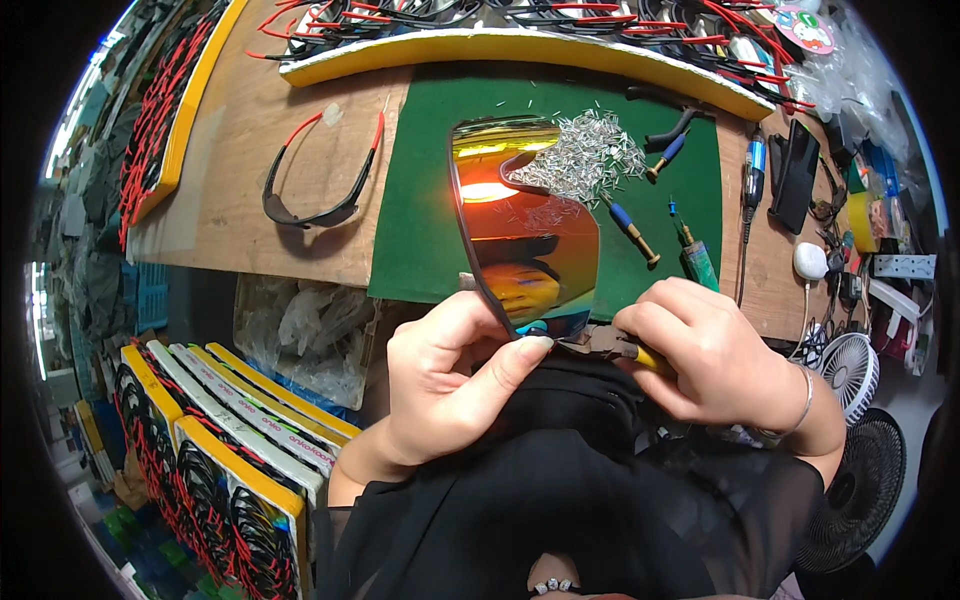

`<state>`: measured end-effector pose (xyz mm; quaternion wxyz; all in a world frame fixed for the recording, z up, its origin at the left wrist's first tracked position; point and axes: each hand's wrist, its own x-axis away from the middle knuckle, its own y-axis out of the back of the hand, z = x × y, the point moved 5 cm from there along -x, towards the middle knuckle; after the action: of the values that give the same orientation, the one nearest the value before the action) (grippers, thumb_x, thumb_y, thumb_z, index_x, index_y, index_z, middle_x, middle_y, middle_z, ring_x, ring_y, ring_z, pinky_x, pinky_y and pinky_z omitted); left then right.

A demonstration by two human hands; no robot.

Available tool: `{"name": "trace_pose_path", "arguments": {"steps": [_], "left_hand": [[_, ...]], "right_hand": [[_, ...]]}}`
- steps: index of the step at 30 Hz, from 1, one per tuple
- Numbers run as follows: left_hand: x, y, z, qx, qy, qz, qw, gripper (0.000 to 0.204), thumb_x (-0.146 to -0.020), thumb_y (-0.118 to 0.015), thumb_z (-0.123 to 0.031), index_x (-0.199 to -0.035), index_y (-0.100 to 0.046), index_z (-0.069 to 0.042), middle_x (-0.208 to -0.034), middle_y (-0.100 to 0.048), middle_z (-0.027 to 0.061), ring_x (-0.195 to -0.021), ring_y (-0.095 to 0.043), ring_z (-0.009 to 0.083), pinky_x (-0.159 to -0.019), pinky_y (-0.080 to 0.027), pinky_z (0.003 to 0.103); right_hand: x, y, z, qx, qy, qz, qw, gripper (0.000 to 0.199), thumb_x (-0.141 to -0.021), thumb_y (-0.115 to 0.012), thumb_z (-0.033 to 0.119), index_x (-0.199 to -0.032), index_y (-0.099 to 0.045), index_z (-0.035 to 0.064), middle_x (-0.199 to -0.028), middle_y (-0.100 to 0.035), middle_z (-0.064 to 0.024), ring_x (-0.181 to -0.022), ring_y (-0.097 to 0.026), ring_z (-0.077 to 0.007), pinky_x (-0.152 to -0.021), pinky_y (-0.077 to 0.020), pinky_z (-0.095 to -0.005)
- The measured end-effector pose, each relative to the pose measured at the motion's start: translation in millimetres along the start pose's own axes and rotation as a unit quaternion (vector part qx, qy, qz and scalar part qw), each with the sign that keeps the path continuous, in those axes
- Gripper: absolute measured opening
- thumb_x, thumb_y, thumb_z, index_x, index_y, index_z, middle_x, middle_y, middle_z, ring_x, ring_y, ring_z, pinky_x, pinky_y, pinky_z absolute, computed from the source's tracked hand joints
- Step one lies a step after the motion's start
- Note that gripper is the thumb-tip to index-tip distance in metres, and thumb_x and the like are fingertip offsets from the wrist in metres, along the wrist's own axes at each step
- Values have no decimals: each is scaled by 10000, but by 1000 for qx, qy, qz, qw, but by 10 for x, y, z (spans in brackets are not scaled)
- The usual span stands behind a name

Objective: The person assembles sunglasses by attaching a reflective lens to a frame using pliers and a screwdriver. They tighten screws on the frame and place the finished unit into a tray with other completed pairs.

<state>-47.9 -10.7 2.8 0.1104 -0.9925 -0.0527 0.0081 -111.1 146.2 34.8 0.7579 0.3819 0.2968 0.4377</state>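
The left hand (450, 385) is pinching the mirrored lens (530, 232) by its near end, over the green mat (412, 220); the right hand (700, 345) is curling closed round pliers (606, 342). The lens is looking light, stiff, scratchable, best gripped edgewise.

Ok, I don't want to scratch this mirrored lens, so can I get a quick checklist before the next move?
1. Left hand gripping the mirrored lens: ok, thumb and fingers hold its near end.
2. Right hand holding the pliers: ok, yellow handle in the grasp.
3. Plier tips clear of the lens surface: cannot tell, they are right by the near end, too small to judge contact.
4. Lens clear of the metal pins: cannot tell, it overlaps the pile in this view.
5. Pins contained: not ok, they lie loose on the green mat.
6. Blue-handled tool set down: ok, on the mat.
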Motion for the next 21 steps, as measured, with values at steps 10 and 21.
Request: {"name": "trace_pose_path", "arguments": {"steps": [10,21], "left_hand": [[8,40,-2,-154,-101,-17,983,135,-749,-675,-29,-793,-585,61,-667,-597,75,-580,-558,77,-534,-450,203],[2,44,3,-113,-34,17,993,130,-774,-648,-23,-858,-591,58,-745,-612,64,-661,-590,97,-598,-470,210]], "right_hand": [[22,-50,-71,-285,-166,207,921,239,-808,-579,217,-867,-511,-4,-721,-548,-157,-682,-552,-335,-590,-434,-375],[78,-56,-22,-160,-85,101,978,195,-719,-635,100,-855,-542,-4,-722,-513,-120,-633,-523,-280,-567,-426,-336]]}}
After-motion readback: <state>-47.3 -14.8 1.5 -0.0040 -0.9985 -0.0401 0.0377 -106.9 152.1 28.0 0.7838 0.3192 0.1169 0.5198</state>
